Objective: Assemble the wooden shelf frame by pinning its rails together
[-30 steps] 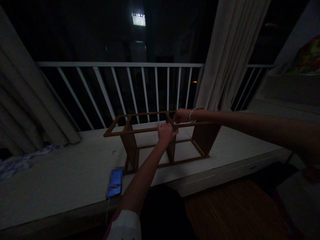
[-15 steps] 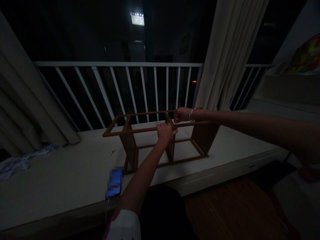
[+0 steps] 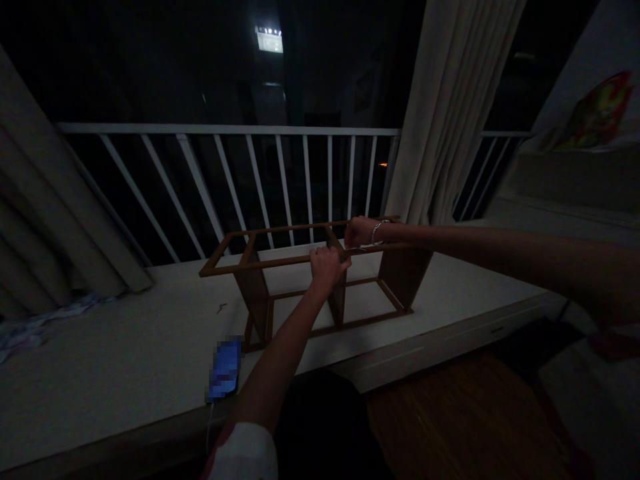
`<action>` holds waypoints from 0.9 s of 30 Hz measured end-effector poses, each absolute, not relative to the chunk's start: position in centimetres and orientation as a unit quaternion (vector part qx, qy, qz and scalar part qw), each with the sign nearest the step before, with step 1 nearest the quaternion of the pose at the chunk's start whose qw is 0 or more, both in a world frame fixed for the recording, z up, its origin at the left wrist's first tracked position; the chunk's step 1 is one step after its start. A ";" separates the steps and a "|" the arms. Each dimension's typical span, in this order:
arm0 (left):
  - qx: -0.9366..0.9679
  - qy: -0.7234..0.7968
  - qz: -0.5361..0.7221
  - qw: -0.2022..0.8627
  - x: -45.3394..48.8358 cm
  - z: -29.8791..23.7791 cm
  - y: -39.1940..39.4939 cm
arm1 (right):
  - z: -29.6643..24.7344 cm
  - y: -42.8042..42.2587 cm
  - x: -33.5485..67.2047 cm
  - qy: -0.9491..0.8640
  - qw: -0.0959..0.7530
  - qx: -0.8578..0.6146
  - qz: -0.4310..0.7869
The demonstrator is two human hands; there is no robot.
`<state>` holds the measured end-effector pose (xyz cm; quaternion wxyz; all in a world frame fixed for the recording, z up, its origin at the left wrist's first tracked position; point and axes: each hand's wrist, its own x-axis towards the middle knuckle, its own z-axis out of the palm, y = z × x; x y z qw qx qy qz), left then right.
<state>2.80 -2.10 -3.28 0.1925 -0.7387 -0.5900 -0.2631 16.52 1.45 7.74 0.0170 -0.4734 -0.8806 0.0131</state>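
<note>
A brown wooden shelf unit (image 3: 280, 261) lies on its side on the pale window ledge. My left hand (image 3: 326, 265) is closed round its upper front rail, where the middle board (image 3: 337, 297) meets it. Just beyond, my right hand (image 3: 359, 232), with a silver bracelet at the wrist, is closed in a pinch over the same joint. From its fingers a thin metal hex key (image 3: 356, 250) shows as a light line along the rail; its tip is too small to make out.
A phone (image 3: 225, 370) with a white cable lies near the ledge's front edge. Behind it is a small dark metal piece (image 3: 221, 307). A white railing (image 3: 230, 130) and curtains (image 3: 445, 107) stand behind the shelf unit. Wooden floor (image 3: 450, 413) lies below right.
The whole view has shifted slightly. Between my right fingers, the hex key now lies flatter along the rail. My left hand keeps its hold at the joint.
</note>
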 end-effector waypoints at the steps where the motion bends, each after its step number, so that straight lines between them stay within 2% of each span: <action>1: -0.738 -0.590 -0.263 0.194 2.8 -3.3 -2.1 | 7.7 1.5 16.6 -0.878 0.023 -0.478 0.025; 8: -0.735 -0.593 -0.264 0.197 2.9 -3.1 -2.2 | 6.8 1.6 16.8 -0.869 0.056 -0.487 0.068; 14: -0.731 -0.597 -0.267 0.195 2.9 -3.1 -2.2 | 6.5 1.0 16.7 -0.891 0.066 -0.449 -0.005; 21: -0.731 -0.599 -0.265 0.190 2.9 -3.0 -2.6 | 7.0 0.3 17.2 -0.906 0.021 -0.421 0.039; 27: -0.730 -0.598 -0.265 0.198 2.9 -2.8 -2.7 | 7.4 -0.2 16.8 -0.914 0.012 -0.405 -0.019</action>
